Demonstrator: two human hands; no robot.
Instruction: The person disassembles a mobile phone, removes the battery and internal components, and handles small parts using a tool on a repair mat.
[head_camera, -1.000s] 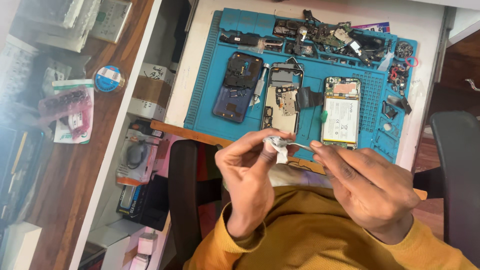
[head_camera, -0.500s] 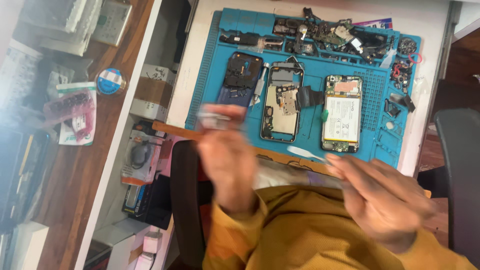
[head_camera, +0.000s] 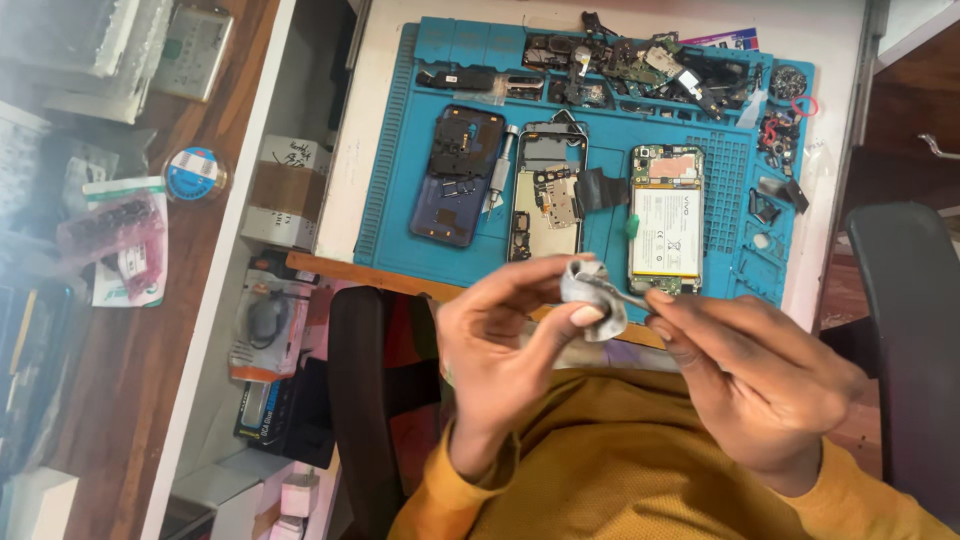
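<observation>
A person's left hand (head_camera: 520, 330) pinches a crumpled grey cloth (head_camera: 590, 290) in front of the chest; the right hand (head_camera: 745, 375) grips a thin tool (head_camera: 630, 297), tip pointing left into the cloth, above the blue mat (head_camera: 400, 150).

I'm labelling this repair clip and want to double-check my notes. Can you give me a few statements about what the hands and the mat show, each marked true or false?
1. The left hand pinches a small grey wad of cloth. True.
2. The right hand rests flat on the mat. False: it is raised in front of the yellow shirt, holding a thin metal tool against the wad.
3. The blue work mat carries three opened phone bodies side by side. True.
4. The phone with a white battery lies leftmost. False: it lies rightmost of the three.
5. Loose small parts are heaped along the mat's far edge. True.
</observation>
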